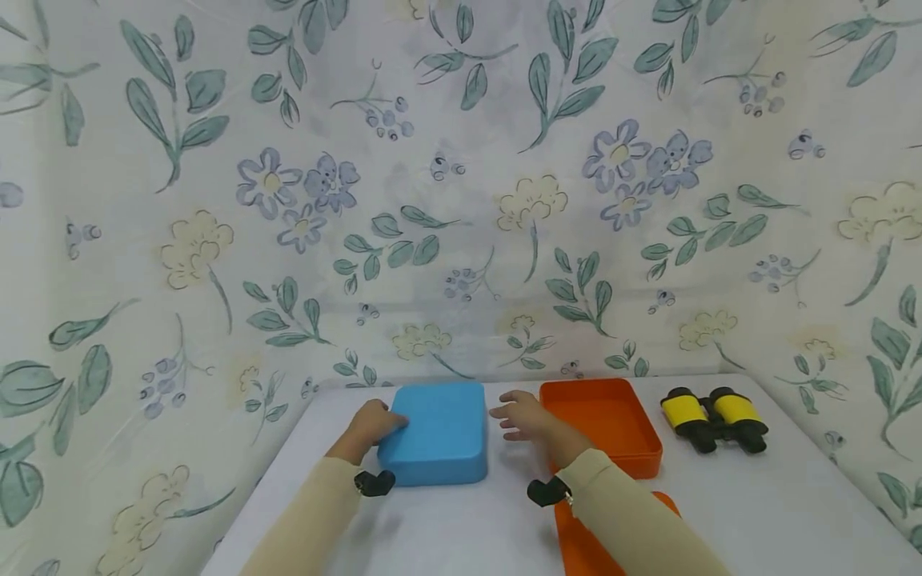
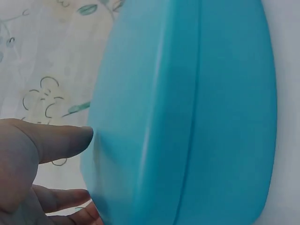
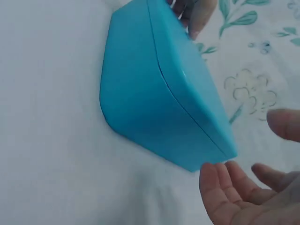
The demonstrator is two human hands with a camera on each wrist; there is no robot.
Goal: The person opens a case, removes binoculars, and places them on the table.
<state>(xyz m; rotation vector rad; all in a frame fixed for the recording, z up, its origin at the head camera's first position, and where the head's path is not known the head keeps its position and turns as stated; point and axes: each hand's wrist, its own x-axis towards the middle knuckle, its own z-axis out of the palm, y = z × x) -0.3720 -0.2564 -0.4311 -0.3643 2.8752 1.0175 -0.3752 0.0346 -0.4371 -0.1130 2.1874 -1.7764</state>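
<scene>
Blue lidded box (image 1: 435, 428) sits on the white table (image 1: 461, 528) in the head view, its left side gripped by the left hand (image 1: 366, 426), thumb on top; the right hand (image 1: 531, 421), fingers loosely spread and holding nothing, hovers just right of it, near an orange box (image 1: 601, 416), with black-and-yellow binoculars (image 1: 715, 422) farther right. Left wrist view: thumb against the lid (image 2: 131, 93), other fingers at its edge, partly hidden. Right wrist view: relaxed, parted fingers beside the box's near corner.

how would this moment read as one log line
left grip: holding blue box | right grip: open, apart from it | lid: on | nearby: orange tray, binoculars
</scene>
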